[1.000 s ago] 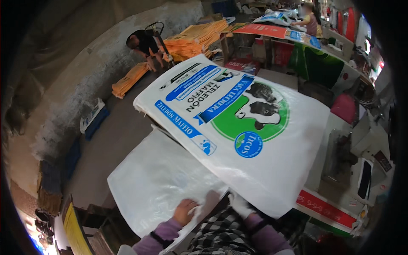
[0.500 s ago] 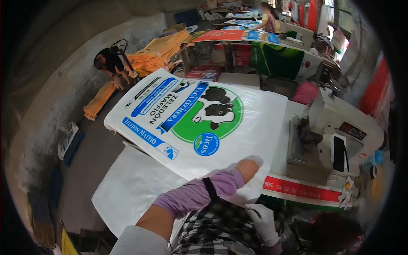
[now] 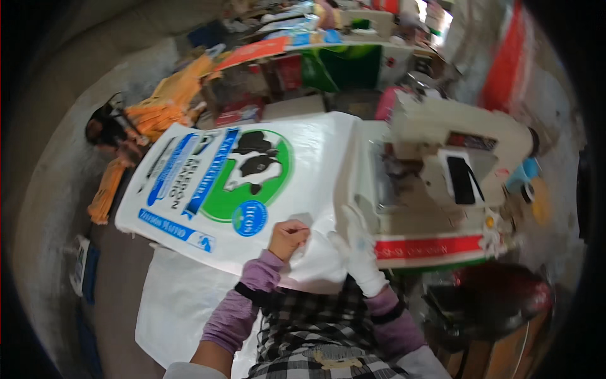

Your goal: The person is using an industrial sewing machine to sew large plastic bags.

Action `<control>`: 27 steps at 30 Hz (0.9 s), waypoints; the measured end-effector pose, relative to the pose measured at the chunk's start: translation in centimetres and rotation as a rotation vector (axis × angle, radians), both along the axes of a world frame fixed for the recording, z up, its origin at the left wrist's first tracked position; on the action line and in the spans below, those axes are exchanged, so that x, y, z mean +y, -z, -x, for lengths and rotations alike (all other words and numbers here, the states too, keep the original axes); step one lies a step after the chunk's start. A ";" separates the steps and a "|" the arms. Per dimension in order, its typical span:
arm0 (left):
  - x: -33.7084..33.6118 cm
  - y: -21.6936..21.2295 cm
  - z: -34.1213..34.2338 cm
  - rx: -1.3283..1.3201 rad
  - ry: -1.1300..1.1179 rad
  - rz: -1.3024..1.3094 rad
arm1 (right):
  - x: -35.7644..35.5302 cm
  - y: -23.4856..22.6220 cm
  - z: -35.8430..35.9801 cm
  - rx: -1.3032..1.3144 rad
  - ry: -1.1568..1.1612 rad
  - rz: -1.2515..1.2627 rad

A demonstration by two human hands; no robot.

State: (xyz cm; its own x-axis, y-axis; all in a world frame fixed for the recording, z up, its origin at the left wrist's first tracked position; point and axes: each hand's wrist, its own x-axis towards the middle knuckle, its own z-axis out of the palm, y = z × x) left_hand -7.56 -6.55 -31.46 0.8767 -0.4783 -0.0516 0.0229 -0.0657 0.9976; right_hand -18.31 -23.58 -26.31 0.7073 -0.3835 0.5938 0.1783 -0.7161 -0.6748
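Item: printed woven sack (image 3: 233,183), white, with a cow picture on a green disc and blue bands. It lies flat across the bench, its right edge run up against the sewing machine (image 3: 442,170) and its near edge at the person's body.

Handling, as judged: the near corner wants keeping flat and square to the machine, both hands feeding evenly so the edge does not pucker.

Left hand (image 3: 288,239): bare, fingers curled in a loose fist, gripping or pressing the sack's near edge; which of the two cannot be told.

Right hand (image 3: 360,252): in a white glove, fingers extended, laid on the sack by the machine bed.

Also present:
- plain white sack (image 3: 180,303) beneath, overhanging the bench's left edge;
- orange sacks (image 3: 158,107) stacked on the floor beyond;
- another person (image 3: 107,129) crouched beside them.
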 end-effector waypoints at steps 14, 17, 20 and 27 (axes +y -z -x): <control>-1.5 -0.4 3.5 -0.348 -0.312 -0.090 | 2.5 3.2 1.5 0.125 -0.308 -0.975; -1.6 -1.0 2.9 -0.313 -0.390 0.001 | 2.1 3.9 1.7 0.125 -0.087 -0.995; -1.9 -3.2 2.7 -0.405 -0.440 0.110 | 0.0 6.0 2.5 0.252 0.010 -0.737; -1.3 -7.7 3.9 -0.589 -0.423 0.117 | -0.5 3.1 2.8 0.066 0.102 0.181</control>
